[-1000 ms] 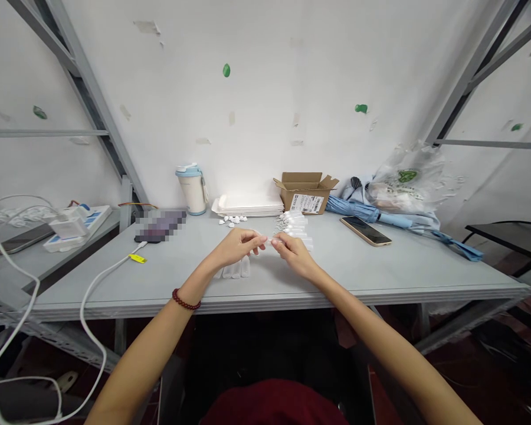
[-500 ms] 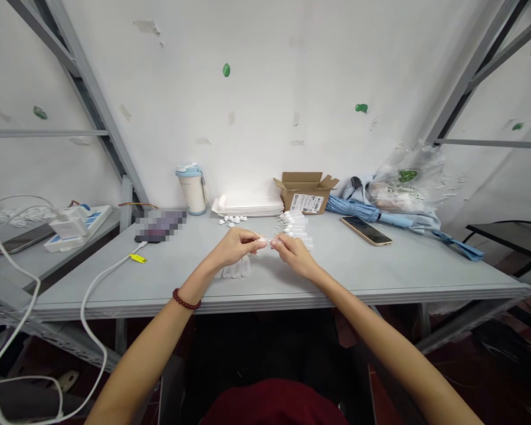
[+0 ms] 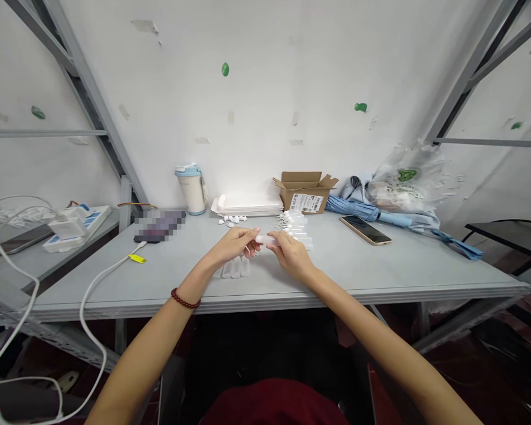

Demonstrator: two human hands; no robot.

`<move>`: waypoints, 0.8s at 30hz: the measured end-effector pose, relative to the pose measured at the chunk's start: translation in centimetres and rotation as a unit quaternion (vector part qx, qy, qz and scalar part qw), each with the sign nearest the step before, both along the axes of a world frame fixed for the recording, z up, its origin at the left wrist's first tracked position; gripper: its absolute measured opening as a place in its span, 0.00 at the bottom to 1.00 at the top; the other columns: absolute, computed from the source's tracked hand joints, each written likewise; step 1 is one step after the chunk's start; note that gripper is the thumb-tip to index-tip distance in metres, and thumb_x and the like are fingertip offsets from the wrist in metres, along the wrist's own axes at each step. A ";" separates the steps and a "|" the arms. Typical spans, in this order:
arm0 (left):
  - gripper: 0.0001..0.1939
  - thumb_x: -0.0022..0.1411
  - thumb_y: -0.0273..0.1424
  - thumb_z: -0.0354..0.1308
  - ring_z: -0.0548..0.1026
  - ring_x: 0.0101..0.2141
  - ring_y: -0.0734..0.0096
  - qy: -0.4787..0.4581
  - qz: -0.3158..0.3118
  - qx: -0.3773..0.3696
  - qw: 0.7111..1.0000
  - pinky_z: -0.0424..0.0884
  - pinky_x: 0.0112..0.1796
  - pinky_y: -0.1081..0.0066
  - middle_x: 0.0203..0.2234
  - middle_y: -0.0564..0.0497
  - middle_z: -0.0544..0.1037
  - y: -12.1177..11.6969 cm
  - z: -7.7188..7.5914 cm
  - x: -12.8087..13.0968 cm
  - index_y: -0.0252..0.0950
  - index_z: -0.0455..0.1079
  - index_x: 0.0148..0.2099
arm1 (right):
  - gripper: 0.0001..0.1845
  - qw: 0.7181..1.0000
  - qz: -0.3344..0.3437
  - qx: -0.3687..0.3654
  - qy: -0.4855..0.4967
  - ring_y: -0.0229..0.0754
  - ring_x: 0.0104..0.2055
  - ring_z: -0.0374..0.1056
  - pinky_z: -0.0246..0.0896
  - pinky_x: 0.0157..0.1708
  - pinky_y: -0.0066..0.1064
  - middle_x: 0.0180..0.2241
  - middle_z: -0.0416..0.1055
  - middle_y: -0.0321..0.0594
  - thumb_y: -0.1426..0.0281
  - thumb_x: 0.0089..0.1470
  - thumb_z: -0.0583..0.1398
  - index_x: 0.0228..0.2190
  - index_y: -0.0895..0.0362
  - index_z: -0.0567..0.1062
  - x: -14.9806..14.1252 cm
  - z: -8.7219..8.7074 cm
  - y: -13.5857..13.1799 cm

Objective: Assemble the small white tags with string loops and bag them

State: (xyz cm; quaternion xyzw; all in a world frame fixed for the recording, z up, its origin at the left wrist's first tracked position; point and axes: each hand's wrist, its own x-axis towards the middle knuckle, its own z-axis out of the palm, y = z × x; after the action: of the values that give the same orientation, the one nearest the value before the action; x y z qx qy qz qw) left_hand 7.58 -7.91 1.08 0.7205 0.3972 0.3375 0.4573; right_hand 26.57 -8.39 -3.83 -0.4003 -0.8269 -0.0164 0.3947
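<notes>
My left hand (image 3: 232, 245) and my right hand (image 3: 287, 252) meet above the middle of the grey table (image 3: 380, 268). Both pinch one small clear plastic tube (image 3: 265, 239) held level between them. On the table under my left hand lie a few more clear tubes (image 3: 235, 268) side by side. Behind my right hand sits a pile of clear tubes with white caps (image 3: 294, 226). A handful of loose white caps (image 3: 230, 220) lies further back. A dark red bead bracelet (image 3: 184, 301) circles my left wrist.
At the back stand a white cup with a blue lid (image 3: 191, 189), a stack of white trays (image 3: 248, 206), an open cardboard box (image 3: 305, 192), a blue umbrella (image 3: 380, 215) and a plastic bag (image 3: 405, 180). A phone (image 3: 365, 230) lies right. A white cable (image 3: 101, 277) trails off left.
Both hands have lifted slightly and moved closer together; the tube now lies level between the fingertips of both hands.
</notes>
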 end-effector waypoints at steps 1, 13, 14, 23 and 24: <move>0.28 0.59 0.53 0.50 0.70 0.23 0.74 -0.001 -0.002 -0.006 1.000 0.68 0.27 0.73 0.24 0.48 0.74 0.0 -0.1 0.0 0.31 0.70 0.27 | 0.19 1.000 -0.002 0.004 -0.006 0.47 0.40 0.68 0.61 0.35 0.35 0.38 0.72 0.50 0.60 0.63 0.47 0.46 0.57 0.69 0.0 0.0 0.0; 0.27 0.58 0.51 0.53 0.69 0.22 0.75 0.026 -0.006 0.040 0.999 0.67 0.26 0.73 0.20 0.49 0.73 -0.1 -0.1 0.1 0.32 0.69 0.23 | 0.19 0.998 -0.024 -0.049 -0.036 0.45 0.32 0.68 0.54 0.30 0.31 0.35 0.74 0.49 0.58 0.62 0.48 0.40 0.58 0.71 0.4 -0.4 0.1; 0.26 0.58 0.51 0.53 0.69 0.22 0.74 0.028 -0.010 0.049 0.998 0.67 0.27 0.72 0.21 0.49 0.73 -0.1 -0.1 0.1 0.32 0.69 0.24 | 0.19 0.998 -0.021 -0.057 -0.034 0.44 0.30 0.67 0.53 0.30 0.31 0.33 0.74 0.47 0.58 0.63 0.48 0.39 0.58 0.71 0.4 -0.3 0.1; 0.20 0.61 0.44 0.51 0.68 0.25 0.73 0.079 -0.023 0.129 0.988 0.65 0.30 0.73 0.20 0.52 0.71 -0.6 0.0 0.1 0.34 0.68 0.25 | 0.24 0.988 0.047 -0.137 0.054 0.38 0.25 0.60 0.51 0.29 0.29 0.21 0.65 0.36 0.55 0.62 0.46 0.24 0.56 0.68 0.5 1.1 -0.3; 0.20 0.61 0.44 0.51 0.68 0.25 0.72 0.085 -0.021 0.137 0.987 0.65 0.30 0.73 0.21 0.51 0.71 -0.6 -0.1 0.1 0.34 0.68 0.25 | 0.25 0.985 0.054 -0.148 0.068 0.37 0.24 0.60 0.52 0.29 0.29 0.20 0.65 0.36 0.54 0.61 0.46 0.23 0.56 0.69 0.5 1.3 -0.4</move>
State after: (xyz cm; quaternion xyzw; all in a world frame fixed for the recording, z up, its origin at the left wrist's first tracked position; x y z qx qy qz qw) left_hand 7.67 -8.51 1.03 0.8104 0.3694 0.3170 0.3260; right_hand 27.04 -8.77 -2.55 -0.4090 -0.8120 0.1547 0.3867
